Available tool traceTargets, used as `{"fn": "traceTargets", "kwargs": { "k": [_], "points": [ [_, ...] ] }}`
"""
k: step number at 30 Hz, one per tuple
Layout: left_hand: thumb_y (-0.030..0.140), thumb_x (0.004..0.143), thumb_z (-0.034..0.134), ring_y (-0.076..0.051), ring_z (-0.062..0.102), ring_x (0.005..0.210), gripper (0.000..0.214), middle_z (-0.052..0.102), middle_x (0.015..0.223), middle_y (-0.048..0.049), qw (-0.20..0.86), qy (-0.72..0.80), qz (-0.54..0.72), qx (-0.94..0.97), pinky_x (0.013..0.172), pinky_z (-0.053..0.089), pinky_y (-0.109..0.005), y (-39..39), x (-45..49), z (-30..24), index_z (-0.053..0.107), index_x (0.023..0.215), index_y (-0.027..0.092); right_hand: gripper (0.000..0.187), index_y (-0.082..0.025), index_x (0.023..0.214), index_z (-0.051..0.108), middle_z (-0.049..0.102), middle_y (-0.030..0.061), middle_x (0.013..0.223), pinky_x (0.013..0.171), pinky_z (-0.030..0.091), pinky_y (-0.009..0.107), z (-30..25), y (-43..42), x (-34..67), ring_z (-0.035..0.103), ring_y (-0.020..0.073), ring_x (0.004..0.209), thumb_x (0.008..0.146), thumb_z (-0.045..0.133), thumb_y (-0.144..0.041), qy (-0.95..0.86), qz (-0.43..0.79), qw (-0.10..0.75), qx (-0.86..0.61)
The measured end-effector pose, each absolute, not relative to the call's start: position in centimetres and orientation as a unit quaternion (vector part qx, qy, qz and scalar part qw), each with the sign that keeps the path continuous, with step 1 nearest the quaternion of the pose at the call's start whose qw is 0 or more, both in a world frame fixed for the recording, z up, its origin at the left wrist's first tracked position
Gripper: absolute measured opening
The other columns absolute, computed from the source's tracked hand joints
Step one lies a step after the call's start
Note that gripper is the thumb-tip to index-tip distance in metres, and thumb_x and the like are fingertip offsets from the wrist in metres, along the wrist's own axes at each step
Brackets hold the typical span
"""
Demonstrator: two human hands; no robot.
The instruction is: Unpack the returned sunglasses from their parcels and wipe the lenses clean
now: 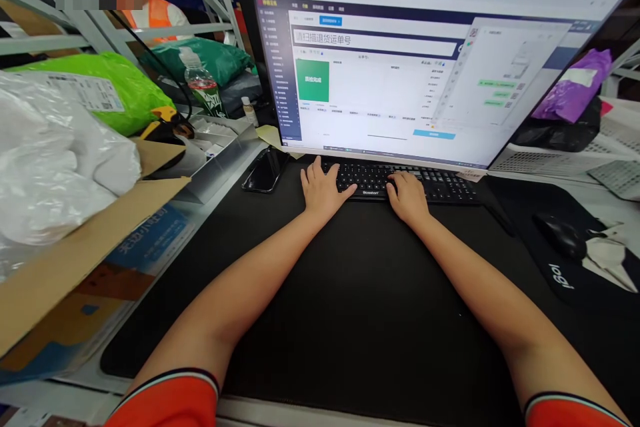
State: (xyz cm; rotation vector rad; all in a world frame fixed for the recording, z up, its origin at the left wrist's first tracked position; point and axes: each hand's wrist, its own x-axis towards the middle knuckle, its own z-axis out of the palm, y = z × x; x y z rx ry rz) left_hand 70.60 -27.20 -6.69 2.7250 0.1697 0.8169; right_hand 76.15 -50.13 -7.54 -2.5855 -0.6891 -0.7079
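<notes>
Both forearms reach over a black desk mat (360, 293) to a black keyboard (367, 180) below a large monitor (380, 73). My left hand (323, 188) rests at the keyboard's left end, fingers spread over the keys and holding nothing. Near the keyboard's middle, my right hand (409, 197) lies with its fingers lightly bent on the keys, the thumb apart and nothing held. Lit on the monitor is a web page with a green square and a chat window at its right. A dark phone (267, 169) lies left of my left hand.
At left stands an open cardboard box (95, 260) with clear plastic packaging (60, 160). Behind it are a green parcel (100, 90) and a bottle (203, 83). A mouse (560, 235) sits on a mouse pad at right, near a white basket (545, 160). A person in an orange vest (155, 17) is behind.
</notes>
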Motion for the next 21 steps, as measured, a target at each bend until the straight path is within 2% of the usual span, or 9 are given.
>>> {"fn": "traceTargets", "kwargs": {
  "k": [7,11,16,21],
  "points": [
    [0.071,0.084,0.062,-0.041,0.032,0.148,0.065,0.036,0.161,-0.0154,0.137,0.016,0.256,0.957,0.127,0.015,-0.059,-27.8,71.2,-6.2,0.069,0.129,0.024,0.034,-0.013,0.119,0.067,0.066,0.0186,0.126,0.102,0.045,0.050,-7.4,-50.0,76.1,0.058,0.0350,0.117,0.098,0.045,-0.028,-0.237,-0.244,0.182,-0.923],
    [0.074,0.082,0.062,-0.043,0.034,0.147,0.067,0.037,0.160,-0.0169,0.150,0.015,0.254,0.955,0.127,0.015,-0.059,-27.9,71.4,-6.1,0.072,0.122,0.021,0.033,-0.013,0.120,0.066,0.066,0.0186,0.126,0.102,0.045,0.050,-7.3,-50.0,76.1,0.058,0.0355,0.118,0.098,0.045,-0.028,-0.233,-0.240,0.184,-0.924],
    [0.069,0.082,0.066,-0.041,0.033,0.148,0.073,0.041,0.153,-0.0250,0.149,0.042,0.287,0.945,0.127,0.017,-0.058,-27.7,70.7,-6.3,0.062,0.129,0.013,0.034,-0.012,0.121,0.065,0.067,0.0187,0.125,0.102,0.045,0.050,-7.2,-50.1,76.0,0.058,0.0350,0.117,0.098,0.045,-0.026,-0.230,-0.241,0.195,-0.923],
    [0.065,0.083,0.066,-0.041,0.036,0.146,0.060,0.042,0.154,-0.0229,0.134,0.010,0.282,0.950,0.127,0.018,-0.058,-27.7,70.3,-6.2,0.068,0.117,0.016,0.035,-0.012,0.121,0.066,0.068,0.0181,0.123,0.101,0.046,0.049,-7.1,-50.3,76.1,0.059,0.0347,0.116,0.096,0.043,-0.021,-0.212,-0.246,0.206,-0.923]
  ]
}}
